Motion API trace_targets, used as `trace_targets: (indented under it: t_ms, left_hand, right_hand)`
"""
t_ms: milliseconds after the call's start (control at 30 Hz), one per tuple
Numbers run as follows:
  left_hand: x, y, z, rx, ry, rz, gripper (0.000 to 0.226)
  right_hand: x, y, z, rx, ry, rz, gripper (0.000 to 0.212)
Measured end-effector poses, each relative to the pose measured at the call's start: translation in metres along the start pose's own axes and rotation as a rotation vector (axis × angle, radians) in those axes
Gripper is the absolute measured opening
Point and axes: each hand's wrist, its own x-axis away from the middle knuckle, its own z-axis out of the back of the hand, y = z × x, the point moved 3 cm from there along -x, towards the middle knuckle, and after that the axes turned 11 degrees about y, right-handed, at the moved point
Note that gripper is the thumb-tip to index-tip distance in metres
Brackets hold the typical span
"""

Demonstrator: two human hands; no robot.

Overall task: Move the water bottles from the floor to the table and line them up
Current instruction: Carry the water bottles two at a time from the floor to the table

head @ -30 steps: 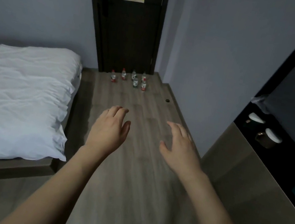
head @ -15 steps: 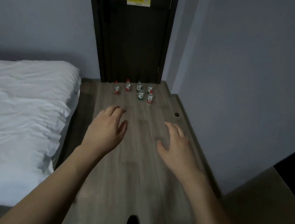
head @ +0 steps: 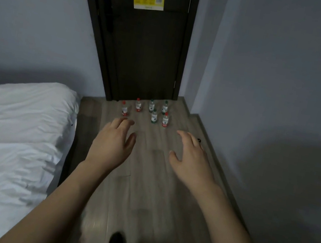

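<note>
Both hands, left [head: 112, 145] and right [head: 191, 160], hang with fingers wide and empty, well short of six upright bottles [head: 154, 116] at 12 o'clock, likely light, smooth, best gripped mid-body.

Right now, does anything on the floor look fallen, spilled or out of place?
Nothing is fallen or spilled. Six water bottles stand upright on the floor by the dark door, an odd place for drinks. Both hands are empty.

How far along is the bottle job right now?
Nothing looks done: all six bottles stand on the floor by the door. Left hand and right hand are open and empty. Every bottle remains; no table shows.
</note>
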Motion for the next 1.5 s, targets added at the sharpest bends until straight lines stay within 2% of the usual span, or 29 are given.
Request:
trace_targets:
  t_ms: [400,733,1100,1500]
  left_hand:
    - [-0.239,-0.150,-0.078,0.026,0.000,-0.009,0.037]
    - [-0.403,-0.201,-0.166,0.063,-0.112,-0.024,0.037]
    - [-0.608,-0.276,-0.256,-0.013,-0.118,-0.028,0.042]
    - [-0.748,-0.392,-0.347,0.029,-0.222,0.015,0.040]
  right_hand:
    - [-0.248,-0.033,-0.127,0.054,0.015,0.022,0.059]
    - [-0.411,-0.002,-0.209,0.070,-0.004,-0.068,0.063]
    - [-0.631,0.033,-0.309,0.000,-0.001,-0.068,0.058]
    - [-0.794,0.033,-0.433,0.021,-0.116,-0.142,0.060]
